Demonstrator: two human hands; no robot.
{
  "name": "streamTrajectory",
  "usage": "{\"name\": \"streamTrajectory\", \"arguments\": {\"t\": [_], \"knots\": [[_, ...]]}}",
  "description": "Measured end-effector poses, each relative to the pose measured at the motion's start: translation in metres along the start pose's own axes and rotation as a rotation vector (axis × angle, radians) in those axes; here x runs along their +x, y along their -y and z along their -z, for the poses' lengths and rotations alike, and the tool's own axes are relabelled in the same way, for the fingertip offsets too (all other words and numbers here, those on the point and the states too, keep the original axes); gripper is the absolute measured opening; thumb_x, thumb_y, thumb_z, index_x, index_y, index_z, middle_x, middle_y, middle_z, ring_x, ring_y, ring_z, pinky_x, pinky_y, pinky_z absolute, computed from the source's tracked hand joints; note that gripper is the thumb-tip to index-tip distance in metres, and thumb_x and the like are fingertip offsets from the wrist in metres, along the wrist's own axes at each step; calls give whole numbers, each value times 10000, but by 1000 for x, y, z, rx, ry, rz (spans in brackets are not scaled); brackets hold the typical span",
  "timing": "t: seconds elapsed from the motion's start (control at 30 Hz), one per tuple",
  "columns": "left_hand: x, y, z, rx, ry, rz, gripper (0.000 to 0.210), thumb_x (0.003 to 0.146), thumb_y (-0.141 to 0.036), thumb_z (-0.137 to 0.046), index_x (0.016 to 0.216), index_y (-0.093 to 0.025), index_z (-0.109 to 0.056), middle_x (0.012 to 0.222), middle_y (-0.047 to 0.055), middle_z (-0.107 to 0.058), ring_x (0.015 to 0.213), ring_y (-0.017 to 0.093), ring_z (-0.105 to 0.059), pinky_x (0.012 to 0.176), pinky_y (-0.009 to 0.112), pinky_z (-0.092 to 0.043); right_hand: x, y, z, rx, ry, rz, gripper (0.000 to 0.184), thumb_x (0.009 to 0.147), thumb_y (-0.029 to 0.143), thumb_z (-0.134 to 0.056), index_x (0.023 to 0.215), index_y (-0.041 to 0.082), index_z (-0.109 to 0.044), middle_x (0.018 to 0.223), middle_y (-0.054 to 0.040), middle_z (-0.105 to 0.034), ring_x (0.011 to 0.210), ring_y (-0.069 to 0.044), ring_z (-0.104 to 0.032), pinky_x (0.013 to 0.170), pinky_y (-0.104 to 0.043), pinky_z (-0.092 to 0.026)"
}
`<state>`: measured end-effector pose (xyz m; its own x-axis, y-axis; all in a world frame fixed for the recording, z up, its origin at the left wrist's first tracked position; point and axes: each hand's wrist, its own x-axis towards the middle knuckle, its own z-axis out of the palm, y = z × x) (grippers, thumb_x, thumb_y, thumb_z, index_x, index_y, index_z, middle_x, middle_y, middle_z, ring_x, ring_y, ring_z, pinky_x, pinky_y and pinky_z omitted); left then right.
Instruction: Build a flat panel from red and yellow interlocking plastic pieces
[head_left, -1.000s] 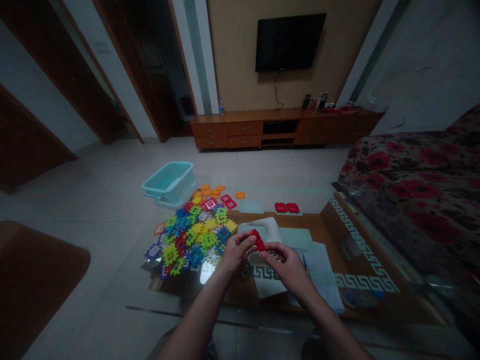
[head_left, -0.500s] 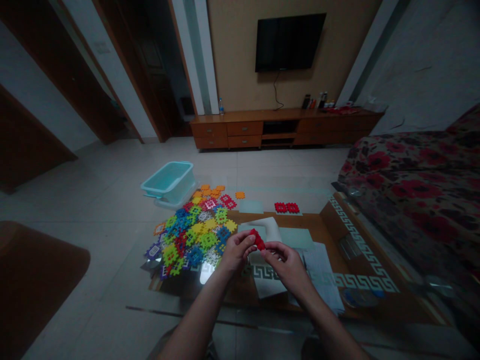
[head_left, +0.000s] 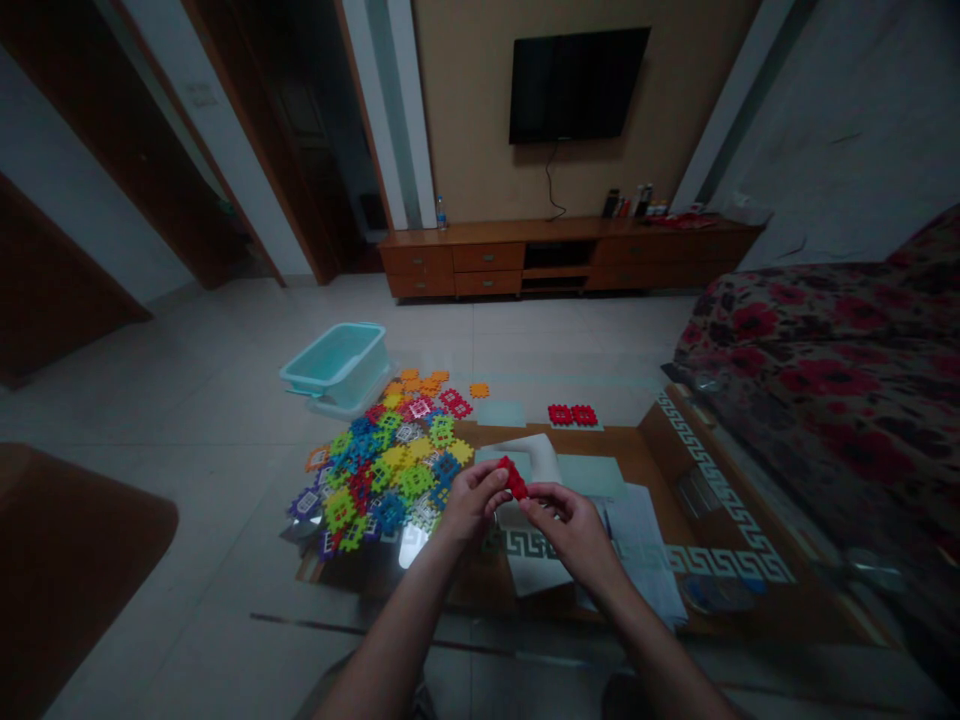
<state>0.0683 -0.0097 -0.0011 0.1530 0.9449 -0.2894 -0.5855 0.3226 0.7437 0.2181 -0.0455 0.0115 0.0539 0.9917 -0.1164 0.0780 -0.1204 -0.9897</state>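
Observation:
Between my two hands, above the glass table, is a red interlocking plastic building piece point(head_left: 514, 478); whether it is one piece or two joined is hard to make out. My left hand point(head_left: 478, 495) pinches its left side. At its lower right, the fingers of my right hand point(head_left: 564, 517) are closed on it too. To the left lies a heap of colourful notched building pieces point(head_left: 405, 465) in green, yellow, blue, purple and orange. Two red pieces point(head_left: 572, 415) lie side by side, flat, farther back on the glass.
A light-blue plastic basket point(head_left: 337, 362) stands beyond the heap at the left. One orange piece point(head_left: 479, 390) lies apart. White papers point(head_left: 646, 540) show around and below my right hand. A flowered sofa point(head_left: 832, 340) borders the right side, a brown seat point(head_left: 82, 570) the left.
Both hands stay almost in place, the red piece turned only very slightly between the fingers. The rest of the scene shifts a few pixels with the camera.

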Motion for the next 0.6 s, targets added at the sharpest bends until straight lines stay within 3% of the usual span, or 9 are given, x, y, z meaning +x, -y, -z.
{"name": "streamTrajectory", "arguments": {"t": [0.4,0.6], "knots": [[0,-1,0,-30,41,31,419,613,-374,-873,913,-128,-715,885,81,-719,785,153,-662,718,247,-515,2,0,-1,22,-51,14,442,661,551,-776,845,151,-735,746,-64,-715,607,-165,-575,571,-279,-466],[2,-9,1,-62,-83,84,376,678,-429,-790,927,-164,-692,1072,88,-684,828,173,-672,658,248,-512,16,-11,9,-21,-122,25,482,655,567,-777,859,131,-747,754,-78,-724,636,-188,-608,597,-293,-480]]}}
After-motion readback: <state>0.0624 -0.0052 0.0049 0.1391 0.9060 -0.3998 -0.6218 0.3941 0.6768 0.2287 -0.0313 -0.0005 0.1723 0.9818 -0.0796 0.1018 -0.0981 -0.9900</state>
